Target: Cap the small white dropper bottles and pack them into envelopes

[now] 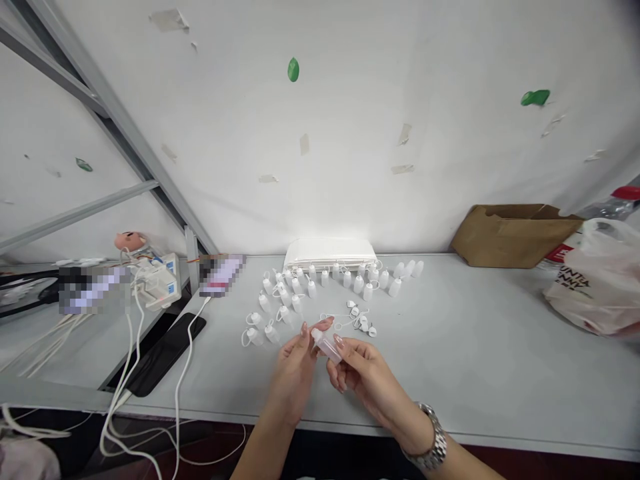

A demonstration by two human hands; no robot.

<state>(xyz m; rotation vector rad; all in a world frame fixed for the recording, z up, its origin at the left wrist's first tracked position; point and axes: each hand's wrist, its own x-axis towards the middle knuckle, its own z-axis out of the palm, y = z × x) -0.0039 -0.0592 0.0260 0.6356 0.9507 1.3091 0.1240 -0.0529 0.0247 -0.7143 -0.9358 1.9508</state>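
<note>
A small translucent squeeze bottle [327, 347] with a narrow neck is tilted in my right hand [367, 373], gripped between thumb and fingers. My left hand [295, 370] is at the bottle's top end, its thumb and index finger apart around the neck; whether it touches the bottle I cannot tell. Just beyond my hands lie several loose white caps [364, 323] with strap loops. Farther back and to the left stand several similar small bottles [297, 303], many with caps and looped straps. A few bottles without visible straps [395, 287] are at the group's right end.
A white stack of flat packs [330, 252] rests against the wall behind the bottles. On the left are a black phone [167, 353], white cables [183, 373] and a power strip [163, 283]. A brown paper bag [510, 237] and a white plastic bag [595, 287] stand right.
</note>
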